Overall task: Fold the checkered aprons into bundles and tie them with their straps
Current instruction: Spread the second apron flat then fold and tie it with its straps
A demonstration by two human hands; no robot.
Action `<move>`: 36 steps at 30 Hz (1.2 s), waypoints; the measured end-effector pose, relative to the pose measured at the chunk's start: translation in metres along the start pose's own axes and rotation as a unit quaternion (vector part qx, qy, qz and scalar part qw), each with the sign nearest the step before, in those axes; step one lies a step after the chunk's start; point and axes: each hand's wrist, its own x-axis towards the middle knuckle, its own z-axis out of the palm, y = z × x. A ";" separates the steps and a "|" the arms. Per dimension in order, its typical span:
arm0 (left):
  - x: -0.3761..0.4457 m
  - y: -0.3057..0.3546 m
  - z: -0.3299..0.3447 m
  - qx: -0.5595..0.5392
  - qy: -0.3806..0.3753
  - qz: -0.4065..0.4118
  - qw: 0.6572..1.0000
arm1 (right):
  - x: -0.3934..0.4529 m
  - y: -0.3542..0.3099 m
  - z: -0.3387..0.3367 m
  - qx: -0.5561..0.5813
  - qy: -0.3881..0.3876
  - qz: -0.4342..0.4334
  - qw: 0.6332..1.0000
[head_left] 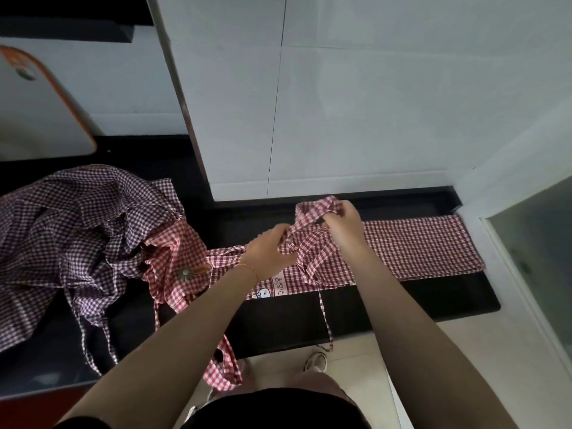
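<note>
Head view: red checkered apron (pixel 418 246) lies folded into a long strip on the black counter (pixel 433 300), right of centre. Left hand (pixel 269 250) pinches bunched cloth at the strip's left end; right hand (pixel 343 219) grips a loop of strap (pixel 312 209) just beyond it. Thin strap (pixel 325 317) hangs over the near edge. Purple checkered apron (pixel 71 230) sits heaped at left, unfolded. Risk: pulling the loop may drag the strip askew; the dangling strap could snag.

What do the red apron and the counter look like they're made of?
Red apron: thin woven cloth, probably cotton gingham, matte; it creases and bunches softly under both hands. Counter: hard, glossy black slab, maybe stone or composite; faint sheen, crisp edge.
</note>
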 end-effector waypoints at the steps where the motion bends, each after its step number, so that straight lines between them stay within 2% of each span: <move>1: 0.002 -0.004 0.007 0.048 -0.021 -0.016 0.998 | 0.005 0.012 -0.006 0.016 0.006 0.022 1.000; 4: 0.005 -0.020 0.027 0.216 -0.080 -0.058 0.971 | 0.020 0.055 -0.025 0.002 0.026 0.106 0.994; 6: 0.002 -0.032 0.037 0.263 -0.095 -0.078 0.957 | 0.030 0.081 -0.036 -0.079 0.044 0.172 0.981; 9: -0.004 -0.044 0.046 0.297 -0.056 -0.076 0.950 | 0.042 0.100 -0.046 -0.210 0.071 0.226 0.949; 10: -0.006 -0.047 0.048 0.307 -0.028 -0.071 0.949 | 0.043 0.101 -0.045 -0.227 0.073 0.214 0.947; 11: -0.009 -0.051 0.050 0.313 -0.002 -0.068 0.947 | 0.043 0.099 -0.043 -0.256 0.066 0.163 0.951; 12: -0.010 -0.054 0.052 0.314 0.011 -0.071 0.947 | 0.043 0.096 -0.042 -0.296 0.036 0.089 0.950; 14: -0.012 -0.058 0.057 0.311 0.007 -0.081 0.947 | 0.041 0.089 -0.037 -0.374 -0.072 -0.041 0.924; 16: -0.014 -0.061 0.060 0.308 -0.005 -0.095 0.947 | 0.041 0.083 -0.032 -0.422 -0.167 -0.064 0.889; 17: -0.014 -0.063 0.061 0.301 -0.011 -0.101 0.948 | 0.044 0.084 -0.030 -0.445 -0.171 -0.046 0.878; 18: -0.014 -0.065 0.062 0.288 -0.016 -0.109 0.951 | 0.046 0.082 -0.028 -0.477 -0.148 -0.030 0.866; 20: -0.015 -0.068 0.063 0.259 -0.026 -0.120 0.958 | 0.047 0.079 -0.022 -0.540 -0.051 -0.032 0.839; 22: -0.016 -0.070 0.061 0.241 -0.026 -0.123 0.962 | 0.050 0.073 -0.012 -0.547 0.045 -0.122 0.827; 23: -0.016 -0.070 0.060 0.241 -0.015 -0.118 0.963 | 0.051 0.068 -0.004 -0.521 0.061 -0.180 0.832; 24: -0.016 -0.067 0.059 0.248 0.003 -0.106 0.963 | 0.052 0.062 0.006 -0.489 0.044 -0.218 0.843; 26: -0.015 -0.063 0.057 0.268 0.025 -0.081 0.960 | 0.053 0.054 0.033 -0.447 -0.050 -0.220 0.866; 29: -0.012 -0.058 0.054 0.261 -0.016 -0.069 0.963 | 0.054 0.061 0.070 -0.476 -0.150 -0.177 0.848; 32: -0.008 -0.054 0.048 0.259 -0.049 -0.079 0.962 | 0.055 0.071 0.079 -0.553 -0.157 -0.135 0.807; 33: -0.008 -0.054 0.045 0.261 -0.056 -0.080 0.960 | 0.054 0.070 0.079 -0.551 -0.149 -0.135 0.810; 36: -0.004 -0.050 0.043 0.272 -0.058 -0.083 0.957 | 0.051 0.051 0.067 -0.479 -0.123 -0.131 0.859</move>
